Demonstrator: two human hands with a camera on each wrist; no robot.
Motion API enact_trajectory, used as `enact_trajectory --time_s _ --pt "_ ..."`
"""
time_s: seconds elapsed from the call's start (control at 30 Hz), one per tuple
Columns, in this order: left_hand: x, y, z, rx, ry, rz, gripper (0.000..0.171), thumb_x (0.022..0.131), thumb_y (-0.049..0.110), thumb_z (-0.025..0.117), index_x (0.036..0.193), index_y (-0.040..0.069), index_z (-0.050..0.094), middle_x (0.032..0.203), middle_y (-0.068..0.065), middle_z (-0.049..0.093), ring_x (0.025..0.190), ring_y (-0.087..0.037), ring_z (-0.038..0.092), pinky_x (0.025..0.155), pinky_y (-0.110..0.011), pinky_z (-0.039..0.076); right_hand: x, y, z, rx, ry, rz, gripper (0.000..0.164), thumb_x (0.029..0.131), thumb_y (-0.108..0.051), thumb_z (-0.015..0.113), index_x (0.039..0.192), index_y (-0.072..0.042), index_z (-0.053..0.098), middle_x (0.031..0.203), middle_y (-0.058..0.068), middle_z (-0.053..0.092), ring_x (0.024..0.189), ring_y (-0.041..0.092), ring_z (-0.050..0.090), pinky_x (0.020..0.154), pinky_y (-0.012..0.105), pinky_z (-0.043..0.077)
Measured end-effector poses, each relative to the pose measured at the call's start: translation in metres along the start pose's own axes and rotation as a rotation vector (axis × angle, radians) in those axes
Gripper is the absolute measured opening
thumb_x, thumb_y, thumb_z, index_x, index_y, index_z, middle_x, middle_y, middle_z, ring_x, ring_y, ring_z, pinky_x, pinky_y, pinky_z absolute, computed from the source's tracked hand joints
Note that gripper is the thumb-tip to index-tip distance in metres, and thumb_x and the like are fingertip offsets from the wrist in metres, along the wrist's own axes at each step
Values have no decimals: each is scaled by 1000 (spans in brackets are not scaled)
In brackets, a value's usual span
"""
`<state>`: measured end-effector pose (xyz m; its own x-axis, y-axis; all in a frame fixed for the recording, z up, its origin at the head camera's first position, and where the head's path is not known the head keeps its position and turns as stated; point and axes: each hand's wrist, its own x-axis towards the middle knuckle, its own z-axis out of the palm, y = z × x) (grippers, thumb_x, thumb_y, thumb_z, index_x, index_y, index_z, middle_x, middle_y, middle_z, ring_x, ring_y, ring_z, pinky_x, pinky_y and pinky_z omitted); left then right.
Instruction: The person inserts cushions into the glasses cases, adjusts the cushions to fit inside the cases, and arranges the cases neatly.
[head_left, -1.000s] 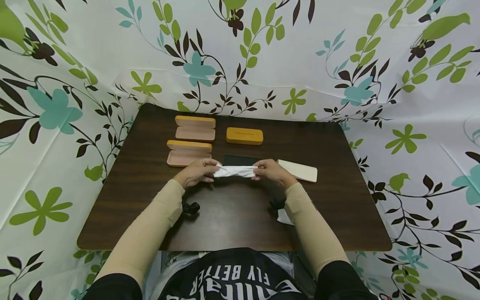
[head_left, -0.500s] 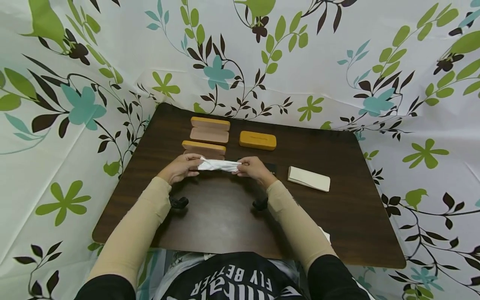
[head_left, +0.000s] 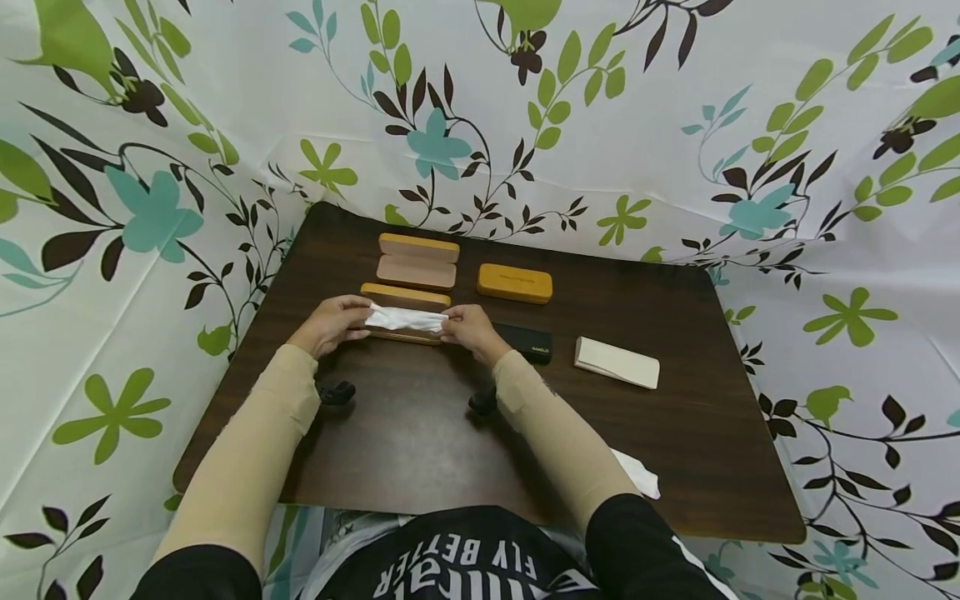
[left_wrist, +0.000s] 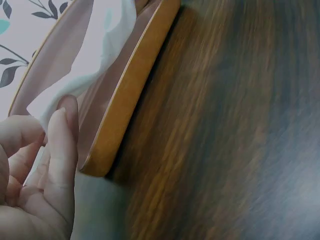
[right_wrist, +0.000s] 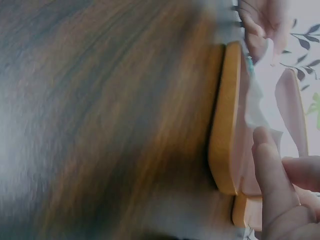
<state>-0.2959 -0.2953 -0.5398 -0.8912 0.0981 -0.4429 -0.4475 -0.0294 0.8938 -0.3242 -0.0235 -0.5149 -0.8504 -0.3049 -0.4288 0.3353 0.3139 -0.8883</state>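
A white cloth or tissue (head_left: pixel 407 318), folded into a narrow strip, is stretched between both hands over an open glasses case (head_left: pixel 405 295) with a yellow-orange outside and pink lining. My left hand (head_left: pixel 330 325) pinches its left end between thumb and fingers. At the other end, my right hand (head_left: pixel 474 332) pinches the strip. In the left wrist view, the strip (left_wrist: pixel 102 55) hangs along the case's lower half (left_wrist: pixel 132 85), close over the lining. From the right wrist, the strip (right_wrist: pixel 265 95) likewise overlaps the open case (right_wrist: pixel 227 125).
Behind lies a second open glasses case (head_left: pixel 416 262), with a closed yellow one (head_left: pixel 514 283) to its right. A dark case (head_left: pixel 528 342) sits just right of my right hand. Farther right are a cream folded case (head_left: pixel 617 363) and a white cloth piece (head_left: pixel 637 475) near the front edge.
Both hands have carried the white strip leftward and forward, from in front of the dark case to over the nearer open glasses case. The dark case now shows more. The head view has shifted.
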Motion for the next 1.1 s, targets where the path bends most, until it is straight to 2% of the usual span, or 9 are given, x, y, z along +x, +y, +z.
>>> enact_trajectory --time_s 0.13,0.27,0.43,0.57,0.7,0.87,0.97,1.03,1.1 --pt "0 0 -4 98 37 16 38 99 19 57 132 3 48 123 -9 44 100 -19 54 87 -35 56 5 4 10 -39 6 -8 31 97 -2 55 128 1 58 108 17 63 87 21 69 84 35 57" --pt "-2 1 -4 144 67 21 39 99 17 56 134 1 49 130 -15 47 106 -23 54 82 -36 58 9 9 17 -75 17 -7 31 97 -1 54 128 1 58 111 17 63 89 21 69 79 31 58" --pt "-6 2 -6 193 172 55 37 98 19 57 130 2 53 128 -19 55 99 -20 64 72 -33 59 10 10 20 -157 6 -30 35 97 -3 54 132 2 54 114 17 61 90 21 68 77 29 58" --pt "-11 1 -8 271 221 94 33 100 20 54 127 1 55 125 -20 60 93 -21 68 68 -33 59 8 7 20 -265 14 -60 36 99 -7 53 134 -1 54 118 16 61 90 20 66 80 32 56" --pt "-13 -3 -9 394 234 154 28 100 18 52 122 2 59 118 -21 64 89 -23 69 66 -33 59 3 4 17 -315 38 -85 37 100 -10 51 137 -4 52 130 14 57 94 22 64 87 36 53" --pt "-14 -5 -4 622 275 280 23 99 18 53 114 4 65 101 -19 69 79 -26 69 61 -33 56 -3 3 10 -287 96 -118 38 99 -8 51 137 -4 52 134 13 56 112 25 59 94 40 50" --pt "-15 -3 -2 712 332 335 20 97 16 54 109 5 67 92 -16 71 75 -26 67 59 -32 52 -4 5 7 -325 175 -163 35 99 -6 49 133 -3 57 127 12 61 110 23 60 81 33 53" --pt "-15 -1 -2 744 378 355 20 96 16 54 108 6 68 92 -13 70 75 -26 64 62 -35 49 -3 6 5 -402 244 -221 32 99 -6 48 127 -2 61 119 11 65 97 19 65 68 26 50" --pt "-14 2 -2 746 414 365 23 99 20 52 112 6 66 97 -13 68 81 -27 63 68 -40 49 -2 6 4 -486 308 -272 28 99 -9 49 123 -2 63 113 11 67 89 18 66 62 27 49"
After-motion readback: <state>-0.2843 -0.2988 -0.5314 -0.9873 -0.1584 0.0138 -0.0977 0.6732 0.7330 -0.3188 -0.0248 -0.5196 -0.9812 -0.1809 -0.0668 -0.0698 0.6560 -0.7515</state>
